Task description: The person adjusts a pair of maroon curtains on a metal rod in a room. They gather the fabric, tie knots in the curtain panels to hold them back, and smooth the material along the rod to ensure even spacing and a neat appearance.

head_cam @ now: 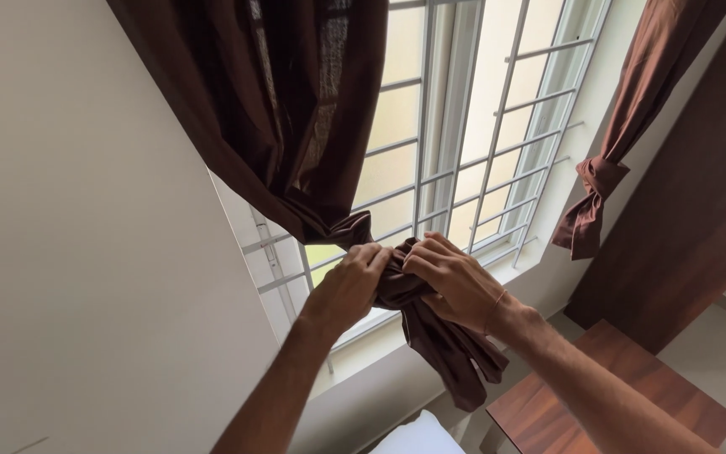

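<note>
A dark brown curtain point(287, 109) hangs at the left side of a window and is gathered into a knot point(392, 277) in the middle of the head view. My left hand point(348, 284) grips the knot from the left. My right hand point(455, 282) closes on it from the right, a thin band around that wrist. The curtain's loose end point(451, 357) droops below both hands. A second brown curtain point(623, 126) hangs at the window's right side, tied in its own knot point(598, 176).
The window point(472, 126) has a white frame, white bars and frosted panes. A white wall point(77, 252) fills the left. A dark wooden panel point(691, 210) stands at right, a wooden table top point(607, 395) below it, and a white object point(418, 439) at the bottom edge.
</note>
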